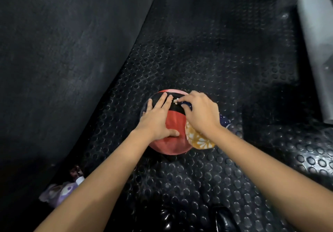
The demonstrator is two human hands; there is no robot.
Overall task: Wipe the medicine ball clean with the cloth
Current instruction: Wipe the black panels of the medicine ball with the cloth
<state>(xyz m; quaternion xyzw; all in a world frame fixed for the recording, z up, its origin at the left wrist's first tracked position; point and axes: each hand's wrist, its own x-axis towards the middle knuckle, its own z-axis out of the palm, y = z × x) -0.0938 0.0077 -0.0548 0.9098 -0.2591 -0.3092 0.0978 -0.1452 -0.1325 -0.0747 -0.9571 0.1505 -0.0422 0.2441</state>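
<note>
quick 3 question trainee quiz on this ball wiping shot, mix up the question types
1. True or false: the left hand lies flat on the medicine ball.
2. Which hand presses the cloth to the ball? A) left B) right C) neither
3. Fill in: the ball rests on a black ___ floor mat.

Key: 1 true; 2 B; 3 studded.
</note>
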